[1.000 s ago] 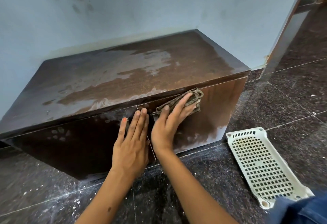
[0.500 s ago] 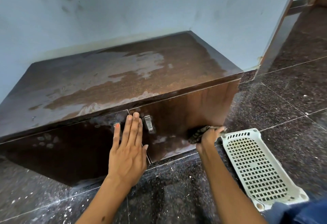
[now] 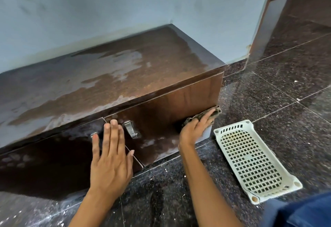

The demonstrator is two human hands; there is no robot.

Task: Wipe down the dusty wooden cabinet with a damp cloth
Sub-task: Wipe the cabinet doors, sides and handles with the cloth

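A low dark wooden cabinet [image 3: 111, 76] stands against the pale wall, its top streaked with dust and wet patches. My left hand [image 3: 111, 156] lies flat on the front, fingers straight, across the gap between the two doors, just left of a metal handle [image 3: 131, 129]. My right hand [image 3: 195, 128] presses a crumpled brown cloth [image 3: 202, 114] with straight fingers against the right door, near its lower right corner. Most of the cloth is hidden under that hand.
A white perforated plastic tray [image 3: 254, 160] lies on the dark speckled floor [image 3: 286, 90] right of the cabinet. A door frame [image 3: 263, 17] rises at the upper right. Blue cloth of my clothing [image 3: 304, 212] shows at the bottom right.
My right hand has swept the cloth from beside the handle down and right across the right door, and now sits at its right edge. My left hand has stayed flat on the front.
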